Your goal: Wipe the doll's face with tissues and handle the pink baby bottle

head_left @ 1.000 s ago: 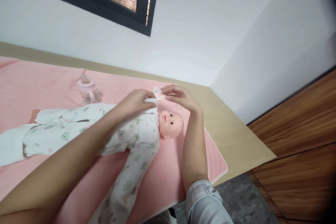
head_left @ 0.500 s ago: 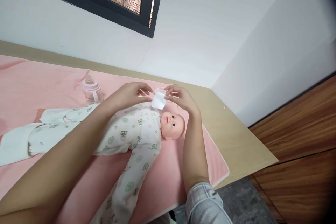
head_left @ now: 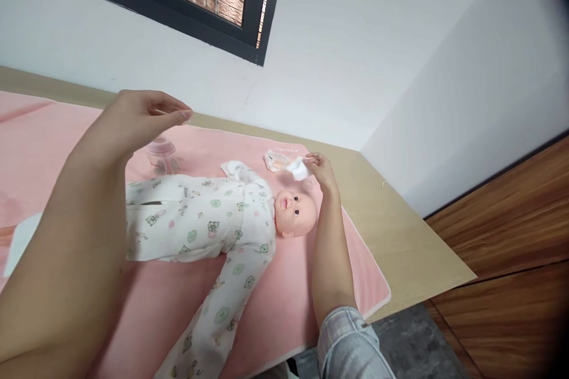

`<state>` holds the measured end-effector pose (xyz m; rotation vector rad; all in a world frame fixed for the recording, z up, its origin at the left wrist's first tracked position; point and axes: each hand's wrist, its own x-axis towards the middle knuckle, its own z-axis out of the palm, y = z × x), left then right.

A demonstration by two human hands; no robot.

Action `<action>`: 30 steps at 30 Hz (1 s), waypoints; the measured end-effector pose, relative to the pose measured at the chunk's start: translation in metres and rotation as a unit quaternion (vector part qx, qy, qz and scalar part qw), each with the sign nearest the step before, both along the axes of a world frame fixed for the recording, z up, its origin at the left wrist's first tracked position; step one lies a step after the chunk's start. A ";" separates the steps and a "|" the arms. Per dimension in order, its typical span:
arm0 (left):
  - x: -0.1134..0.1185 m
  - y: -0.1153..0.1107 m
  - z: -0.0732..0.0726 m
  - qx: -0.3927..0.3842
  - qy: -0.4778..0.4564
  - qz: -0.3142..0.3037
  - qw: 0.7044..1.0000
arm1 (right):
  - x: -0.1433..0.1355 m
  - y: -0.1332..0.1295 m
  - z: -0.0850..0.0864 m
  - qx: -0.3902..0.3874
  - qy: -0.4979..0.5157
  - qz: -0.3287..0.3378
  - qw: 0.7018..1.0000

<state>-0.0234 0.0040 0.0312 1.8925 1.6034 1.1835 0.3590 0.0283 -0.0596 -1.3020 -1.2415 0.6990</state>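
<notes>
My right hand pinches a small white piece, soft like a tissue or pad, just beyond the doll's head. Below it the baby doll lies on its back, in a white suit printed with green bears. My left hand is raised over the far side of the blanket, thumb and fingertips pressed together; whatever they hold, if anything, is too small to make out. Near that hand stands a pink-topped baby bottle, partly hidden. A clear plastic packet lies beside the white piece.
A pink blanket covers much of the wood-toned table. White wall and a dark-framed window rise behind it. Brown wooden panels stand at the right.
My hands have parted: the left has moved up and left, away from the white piece. My right hand has shifted right with the white piece, and the clear packet now shows.
</notes>
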 end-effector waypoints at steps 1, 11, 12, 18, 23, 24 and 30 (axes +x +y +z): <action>-0.003 0.001 -0.001 0.005 0.003 0.015 1.000 | 0.001 0.002 -0.004 -0.008 0.002 -0.019 1.000; -0.021 0.005 -0.002 0.001 -0.007 0.046 0.999 | 0.010 0.015 -0.023 -0.045 -0.047 0.001 0.998; -0.023 0.006 -0.003 0.000 -0.010 0.048 0.999 | 0.009 0.018 -0.022 -0.047 -0.041 0.011 0.998; -0.048 0.034 -0.019 0.016 -0.050 0.100 0.994 | -0.003 0.044 -0.012 -0.015 0.038 0.110 0.993; -0.059 0.046 -0.029 -0.017 -0.015 0.129 0.991 | -0.004 0.061 -0.015 -0.102 0.040 0.124 0.986; -0.060 0.047 -0.029 -0.029 -0.010 0.131 0.991 | -0.002 0.063 -0.018 -0.124 0.034 0.118 0.985; -0.066 0.057 -0.037 -0.064 0.004 0.135 0.989 | 0.011 0.064 -0.033 -0.164 0.040 0.085 0.982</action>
